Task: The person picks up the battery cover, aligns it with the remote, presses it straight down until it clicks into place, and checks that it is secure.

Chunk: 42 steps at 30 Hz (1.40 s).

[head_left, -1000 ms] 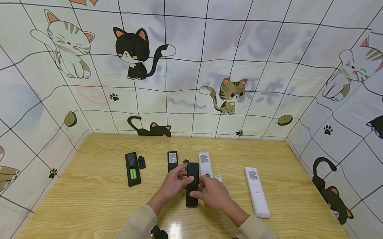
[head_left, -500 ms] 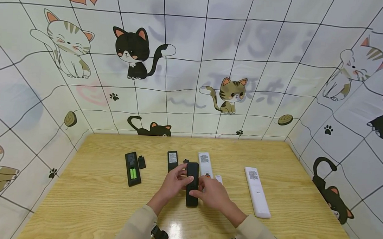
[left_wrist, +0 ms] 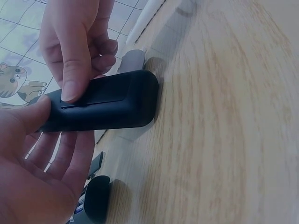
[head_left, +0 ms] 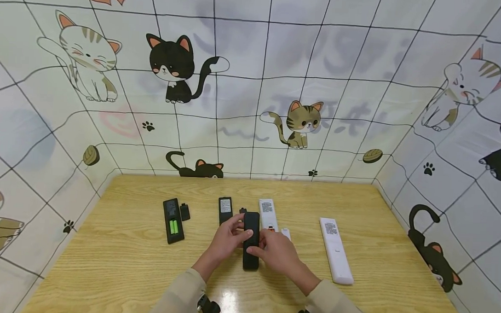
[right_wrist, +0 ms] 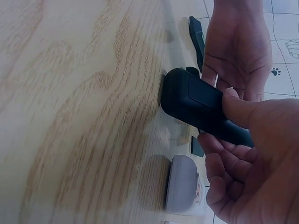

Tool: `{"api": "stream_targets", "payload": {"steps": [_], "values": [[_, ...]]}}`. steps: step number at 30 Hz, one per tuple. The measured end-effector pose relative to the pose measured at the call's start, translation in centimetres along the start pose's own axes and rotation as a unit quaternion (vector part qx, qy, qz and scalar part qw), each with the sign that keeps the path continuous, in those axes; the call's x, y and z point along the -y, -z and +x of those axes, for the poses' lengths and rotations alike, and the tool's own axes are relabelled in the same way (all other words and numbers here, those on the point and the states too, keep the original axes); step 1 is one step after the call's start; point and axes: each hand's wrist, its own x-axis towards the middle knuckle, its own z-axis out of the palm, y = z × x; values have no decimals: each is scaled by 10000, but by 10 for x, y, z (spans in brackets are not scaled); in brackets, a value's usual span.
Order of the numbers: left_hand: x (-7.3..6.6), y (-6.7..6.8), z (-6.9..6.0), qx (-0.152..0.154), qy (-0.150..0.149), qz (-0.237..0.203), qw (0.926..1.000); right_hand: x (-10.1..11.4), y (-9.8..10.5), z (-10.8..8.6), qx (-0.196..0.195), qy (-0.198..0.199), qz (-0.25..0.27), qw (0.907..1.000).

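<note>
Table [head_left: 106,262]: glossy woodgrain, far edge at cat-printed wall [head_left: 242,50]
Remote [head_left: 252,224]: smooth, black, round-cornered
Left hand [head_left: 226,241], right hand [head_left: 281,255]: you pinch the remote

The left hand [head_left: 226,238] grips the remote [left_wrist: 105,109] from its left side, thumb [left_wrist: 37,114] resting along its edge and fingers reaching beneath it. The right hand [head_left: 279,253] holds it from the right, thumb [left_wrist: 72,84] laid on its face, fingers curled at its right side (mostly hidden behind it in the head view). The left forearm [head_left: 179,292] and right forearm [head_left: 339,304], both in pale sleeves, slant inward toward the remote from the near side.
</note>
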Motion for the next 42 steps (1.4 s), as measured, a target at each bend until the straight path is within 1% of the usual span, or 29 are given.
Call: {"api": "stream_targets", "payload": {"steps": [7,14,19,23,27,35,36,38,42], "values": [[2,0,1,14,-36,27,10000,0,-2,1,-146,-21,-213,9997],[1,0,1,-33,-33,69,10000,1,-4,3,-126,-108,-305,9994],[1,0,0,-132,4,82,9999,3,-5,2,-100,-169,-314,9993],[1,0,-1,-197,14,55,9998,5,-6,1,-94,-127,-316,9994],[0,-1,-2,-190,35,-2,9998,6,-5,0,-130,-54,-318,9994],[-6,0,-4,-322,1,267,9991,6,-4,3,-287,14,-598,9978],[-7,0,-4,-325,-22,288,9991,6,-5,4,-308,38,-606,9977],[-7,0,-4,-345,36,291,9990,6,-5,4,-300,20,-580,9979],[-7,1,-3,-324,43,315,9990,6,-6,4,-240,-30,-407,9989]]}}
